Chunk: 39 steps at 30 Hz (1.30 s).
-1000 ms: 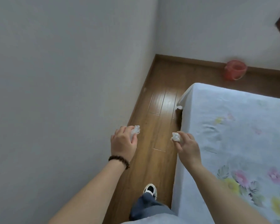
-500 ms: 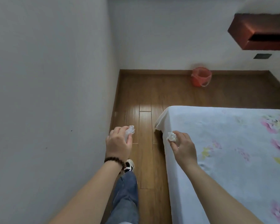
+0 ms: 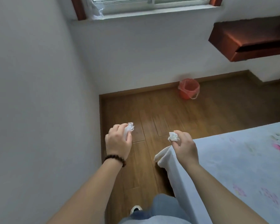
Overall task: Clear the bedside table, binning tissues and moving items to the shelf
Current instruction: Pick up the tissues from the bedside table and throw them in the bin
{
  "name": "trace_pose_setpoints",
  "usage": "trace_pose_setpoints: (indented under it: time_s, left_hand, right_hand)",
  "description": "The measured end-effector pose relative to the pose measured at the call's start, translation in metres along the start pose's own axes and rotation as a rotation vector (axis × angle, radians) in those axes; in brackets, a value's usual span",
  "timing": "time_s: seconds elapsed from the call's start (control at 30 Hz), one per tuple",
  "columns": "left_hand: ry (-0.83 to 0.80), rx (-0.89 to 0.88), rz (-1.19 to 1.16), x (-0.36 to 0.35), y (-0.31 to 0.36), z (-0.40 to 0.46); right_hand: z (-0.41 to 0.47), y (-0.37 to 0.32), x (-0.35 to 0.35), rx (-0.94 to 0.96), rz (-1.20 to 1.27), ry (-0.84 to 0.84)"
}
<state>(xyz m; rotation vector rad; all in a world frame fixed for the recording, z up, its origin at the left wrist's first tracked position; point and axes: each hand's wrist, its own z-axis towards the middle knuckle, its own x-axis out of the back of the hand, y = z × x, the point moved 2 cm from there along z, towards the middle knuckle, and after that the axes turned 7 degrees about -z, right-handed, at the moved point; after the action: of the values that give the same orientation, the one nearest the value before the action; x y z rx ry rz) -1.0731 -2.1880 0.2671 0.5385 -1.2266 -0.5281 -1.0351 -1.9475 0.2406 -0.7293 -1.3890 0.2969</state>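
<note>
Two crumpled tissues are in hand, one per hand, both held out over the wooden floor (image 3: 152,120) in front of the person. The left hand (image 3: 118,143) has its fingers curled round a small white tissue (image 3: 130,127), so only a twisted, ragged tuft pokes out above the knuckles; a dark beaded bracelet (image 3: 116,159) circles that wrist. The right hand (image 3: 185,147) pinches a second tissue (image 3: 173,136) between thumb and fingertips; this one shows more fully, a wrinkled white wad with soft folds and shadowed creases. Neither tissue carries any print that can be made out.

Taking the bed (image 3: 242,167) as the landmark: the right hand hovers just above the bed's near corner, where the pale sheet bunches into a loose fold hanging toward the floor. The left hand is well to the left of the bed, near the plain white wall (image 3: 39,102). Beyond the foot of the bed, against the far wall's skirting, stands a small orange-red bin (image 3: 189,91) lined with a thin bag, well apart from both hands. Above and to the right of it, a reddish-brown wooden shelf (image 3: 249,39) juts from the wall, higher than the bed. A window sill (image 3: 152,12) runs along the top of the far wall.

The sheet has a faint flower pattern in pink and green. No brand, label or writing is readable anywhere.
</note>
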Motion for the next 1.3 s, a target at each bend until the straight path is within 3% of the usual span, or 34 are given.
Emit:
trace_pose_setpoints:
  time_s: [0.33,0.67,1.3]
  left_hand:
    - [-0.145,-0.125,0.002,-0.128,0.026,0.191]
    - [-0.216,-0.219,-0.028,-0.269,0.125,0.427]
    - [-0.615,-0.389,-0.034,-0.568,0.237,0.654]
  right_hand:
    - [0.188,0.042,-0.013,-0.173,0.016,0.139]
    - [0.410,0.093,0.023,-0.331,-0.005,0.168]
    - [0.679,0.224,0.057,-0.685,-0.079,0.287]
